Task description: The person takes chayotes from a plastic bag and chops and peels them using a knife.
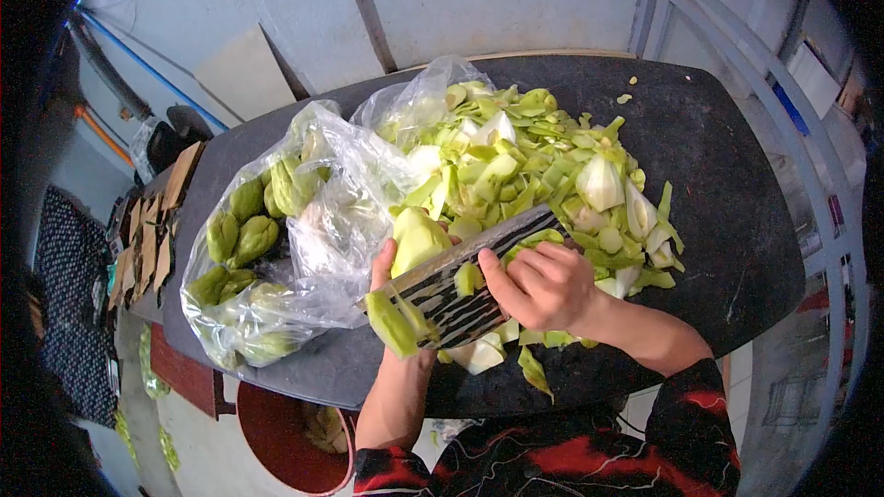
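Note:
My left hand is wrapped round a pale green, peeled chayote, its thumb along the side and most of the palm hidden behind the blade. My right hand grips a broad-bladed cleaver, index finger stretched along the blade; the handle is hidden. The blade lies slantwise against the chayote's near side. A thick strip of peel hangs at the blade's left end, and smaller bits stick to its face. Under and beyond both hands spreads a heap of green peelings.
A clear plastic bag with several unpeeled chayotes lies left on the dark table. A reddish-brown bucket with pale scraps stands below the near edge. Metal railing runs along the right; a wall is behind.

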### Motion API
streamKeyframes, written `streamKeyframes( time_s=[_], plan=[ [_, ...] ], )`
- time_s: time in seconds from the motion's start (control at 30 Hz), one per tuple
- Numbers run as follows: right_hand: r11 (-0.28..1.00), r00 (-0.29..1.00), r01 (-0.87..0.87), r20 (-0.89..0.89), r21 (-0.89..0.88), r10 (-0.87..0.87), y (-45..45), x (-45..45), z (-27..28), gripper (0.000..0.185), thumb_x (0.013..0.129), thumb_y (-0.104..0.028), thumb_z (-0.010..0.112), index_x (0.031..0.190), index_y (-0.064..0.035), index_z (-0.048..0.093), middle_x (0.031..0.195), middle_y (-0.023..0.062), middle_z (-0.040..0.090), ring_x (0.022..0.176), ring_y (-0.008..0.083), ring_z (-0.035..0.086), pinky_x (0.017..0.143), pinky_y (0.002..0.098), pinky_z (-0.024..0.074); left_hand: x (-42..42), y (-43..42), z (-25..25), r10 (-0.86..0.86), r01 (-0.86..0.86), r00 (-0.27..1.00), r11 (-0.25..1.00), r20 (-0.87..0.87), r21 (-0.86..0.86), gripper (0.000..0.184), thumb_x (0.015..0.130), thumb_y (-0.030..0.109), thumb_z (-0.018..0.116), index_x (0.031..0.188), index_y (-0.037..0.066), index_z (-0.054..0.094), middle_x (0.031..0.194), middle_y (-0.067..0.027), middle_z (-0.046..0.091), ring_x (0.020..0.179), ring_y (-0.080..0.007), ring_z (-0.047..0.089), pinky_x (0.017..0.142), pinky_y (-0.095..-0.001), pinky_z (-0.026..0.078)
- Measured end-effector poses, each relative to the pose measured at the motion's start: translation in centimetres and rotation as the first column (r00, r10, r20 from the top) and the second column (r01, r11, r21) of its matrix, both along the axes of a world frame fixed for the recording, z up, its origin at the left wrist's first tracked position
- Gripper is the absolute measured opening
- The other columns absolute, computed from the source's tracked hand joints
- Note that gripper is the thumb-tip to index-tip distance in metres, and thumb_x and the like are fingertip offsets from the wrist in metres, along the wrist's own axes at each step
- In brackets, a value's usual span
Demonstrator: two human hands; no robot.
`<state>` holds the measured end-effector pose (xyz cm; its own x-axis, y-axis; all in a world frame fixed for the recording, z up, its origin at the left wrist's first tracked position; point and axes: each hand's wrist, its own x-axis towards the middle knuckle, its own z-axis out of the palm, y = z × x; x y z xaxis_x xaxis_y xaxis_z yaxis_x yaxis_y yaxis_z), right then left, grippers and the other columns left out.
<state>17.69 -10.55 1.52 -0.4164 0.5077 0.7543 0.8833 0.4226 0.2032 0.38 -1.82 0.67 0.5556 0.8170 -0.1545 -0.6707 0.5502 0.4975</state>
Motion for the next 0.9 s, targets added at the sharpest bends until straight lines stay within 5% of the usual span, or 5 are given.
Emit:
streamKeyframes(
  time_s=[0.43,0.63,0.73,0.83,0.9],
  plan=[
    [0.988,0.969,0.031,-0.238,-0.150,-0.067,0.8,1.7,-1.2,0.039,0.066,-0.003,0.068,0.103,0.0092,0.067,0.056,0.0073,0.054,0.046,0.0246,0.056,0.047,0.0360,0.0484,-0.8,0.9,-0.7,0.035,-0.040,0.998,0.994,0.053,0.100,0.062,0.088,0.041,0.055,0.136,0.003,0.050,0.119,-0.0145,0.062,0.107,-0.0270,0.061,0.096,-0.0393,0.048],
    [0.988,0.975,-0.042,-0.220,-0.151,0.008,-0.4,1.1,0.8,0.043,0.064,-0.004,0.069,0.104,0.0108,0.066,0.057,0.0078,0.054,0.047,0.0232,0.057,0.046,0.0354,0.0475,-1.6,1.0,-1.1,0.017,-0.020,1.000,0.969,0.017,0.246,0.067,0.086,0.041,0.055,0.136,-0.004,0.048,0.115,-0.0202,0.064,0.102,-0.0291,0.063,0.090,-0.0407,0.052],
    [0.991,0.979,-0.037,-0.202,-0.132,0.010,0.2,1.6,0.2,0.031,0.076,-0.009,0.062,0.103,0.0051,0.066,0.062,0.0043,0.058,0.053,0.0202,0.062,0.049,0.0356,0.0510,-1.8,1.2,-2.3,-0.025,0.032,0.999,0.986,-0.045,0.163,0.066,0.086,0.040,0.055,0.136,-0.004,0.048,0.115,-0.0203,0.064,0.099,-0.0306,0.065,0.089,-0.0407,0.052],
    [0.935,0.922,0.183,-0.279,-0.303,-0.270,1.8,3.4,-2.0,0.026,0.076,-0.009,0.064,0.101,-0.0018,0.065,0.068,0.0095,0.065,0.059,0.0275,0.067,0.050,0.0407,0.0524,-1.7,1.3,-1.8,-0.181,0.164,0.977,0.975,0.110,0.153,0.062,0.087,0.041,0.055,0.135,0.001,0.049,0.117,-0.0196,0.063,0.095,-0.0356,0.064,0.064,-0.0485,0.057],
    [0.931,0.917,0.187,-0.283,-0.315,-0.280,2.0,3.9,-1.8,0.027,0.075,-0.009,0.065,0.101,-0.0031,0.064,0.070,0.0103,0.066,0.061,0.0283,0.068,0.051,0.0412,0.0528,-1.1,1.3,-1.1,-0.212,0.183,0.967,0.963,0.140,0.197,0.060,0.088,0.040,0.055,0.133,0.001,0.050,0.116,-0.0189,0.063,0.094,-0.0346,0.064,0.069,-0.0483,0.056]
  ],
)
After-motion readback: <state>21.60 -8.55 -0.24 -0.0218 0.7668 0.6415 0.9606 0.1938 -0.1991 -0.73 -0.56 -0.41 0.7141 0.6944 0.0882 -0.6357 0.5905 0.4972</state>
